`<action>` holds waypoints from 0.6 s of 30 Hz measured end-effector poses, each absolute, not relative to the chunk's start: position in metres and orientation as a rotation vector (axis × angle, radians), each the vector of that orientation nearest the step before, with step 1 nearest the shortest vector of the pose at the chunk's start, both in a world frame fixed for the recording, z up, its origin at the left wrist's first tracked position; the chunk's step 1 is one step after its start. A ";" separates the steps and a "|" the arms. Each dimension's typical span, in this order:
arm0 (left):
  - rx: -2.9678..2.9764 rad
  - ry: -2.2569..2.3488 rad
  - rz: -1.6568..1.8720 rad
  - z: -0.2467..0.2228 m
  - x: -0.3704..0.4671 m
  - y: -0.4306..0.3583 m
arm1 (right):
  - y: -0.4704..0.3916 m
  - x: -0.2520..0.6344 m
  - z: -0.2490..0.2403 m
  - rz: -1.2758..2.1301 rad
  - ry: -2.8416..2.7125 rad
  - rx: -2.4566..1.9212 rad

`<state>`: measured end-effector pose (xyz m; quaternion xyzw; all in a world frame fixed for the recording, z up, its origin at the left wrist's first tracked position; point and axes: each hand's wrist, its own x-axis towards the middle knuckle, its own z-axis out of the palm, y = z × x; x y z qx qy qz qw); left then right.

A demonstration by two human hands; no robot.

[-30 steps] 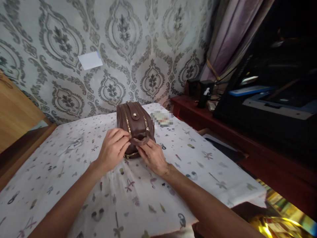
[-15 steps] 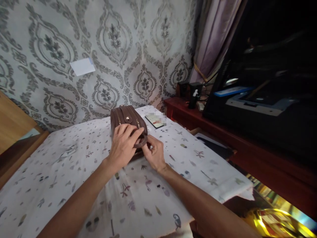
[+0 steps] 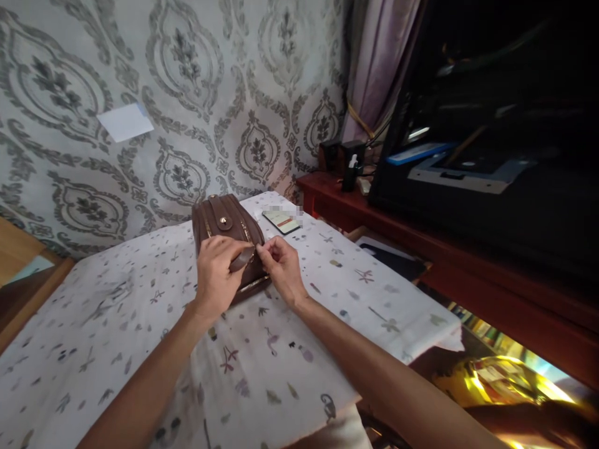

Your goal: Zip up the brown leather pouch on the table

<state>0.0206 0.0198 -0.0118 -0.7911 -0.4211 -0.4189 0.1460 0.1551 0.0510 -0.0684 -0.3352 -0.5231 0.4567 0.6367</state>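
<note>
A brown leather-like bag [image 3: 234, 215] with gold zips and a round stud lies on the patterned white cloth. My left hand [image 3: 218, 271] is closed at its near end, thumb and fingers gripping a brown strap loop [image 3: 241, 258] and folding it to the left. Just right of the loop, my right hand [image 3: 283, 265] pinches at the near end of a gold zip [image 3: 246, 232]. The fingertips mostly hide the zipper pull there. Another gold zip [image 3: 255, 284] shows along the bag's lower front edge.
Beyond the bag lies a phone [image 3: 282, 221] with its screen lit. A dark red cabinet [image 3: 327, 190] carrying a large black television [image 3: 491, 125] stands on the right. Patterned wallpaper [image 3: 253, 93] rises behind the table. A shiny yellow package [image 3: 505, 380] sits low at the right.
The strap loop, earlier standing out toward my right hand, is now folded left under my left hand. My right hand has moved up from beside the loop onto the zip. The camera view has shifted.
</note>
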 end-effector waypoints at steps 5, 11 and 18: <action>-2.303 -1.101 -1.174 -0.013 0.019 0.019 | 0.052 0.156 -0.068 1.052 -1.187 -0.752; -2.356 -1.000 -1.091 -0.014 0.016 0.016 | 0.053 0.156 -0.066 1.085 -1.163 -0.714; -2.331 -0.810 -0.909 -0.017 0.013 0.014 | 0.054 0.156 -0.066 1.068 -1.157 -0.734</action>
